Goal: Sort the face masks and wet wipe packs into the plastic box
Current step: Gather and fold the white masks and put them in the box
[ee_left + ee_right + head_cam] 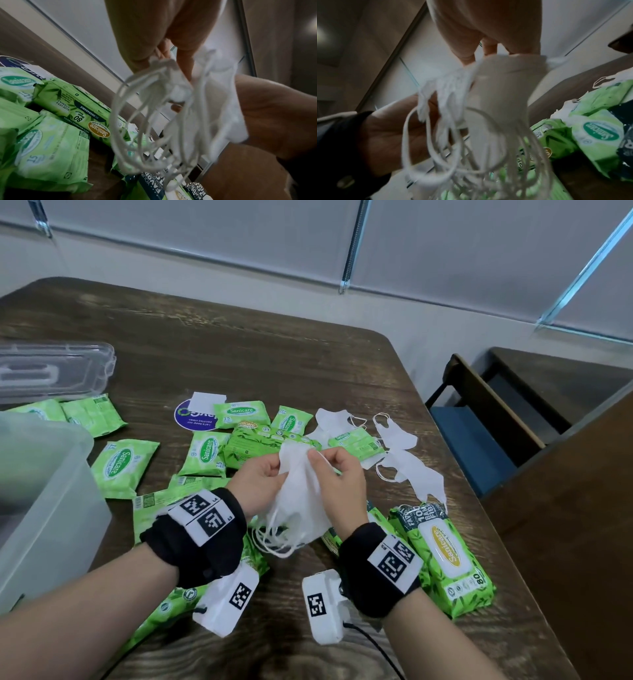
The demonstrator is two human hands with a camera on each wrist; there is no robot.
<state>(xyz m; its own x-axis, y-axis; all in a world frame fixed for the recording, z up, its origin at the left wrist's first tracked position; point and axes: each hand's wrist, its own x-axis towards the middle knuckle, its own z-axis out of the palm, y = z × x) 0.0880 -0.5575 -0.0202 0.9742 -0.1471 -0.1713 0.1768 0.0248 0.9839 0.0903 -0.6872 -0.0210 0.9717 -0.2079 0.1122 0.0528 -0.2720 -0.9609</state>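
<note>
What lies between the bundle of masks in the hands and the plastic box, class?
Nothing visible blocks the way. Both hands hold the masks above the table; the plastic box stands open to the left, with only flat wipe packs lying below the path.

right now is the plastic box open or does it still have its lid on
Open. The plastic box at the table's left edge shows a bare rim, and its clear lid lies flat on the table behind it.
</note>
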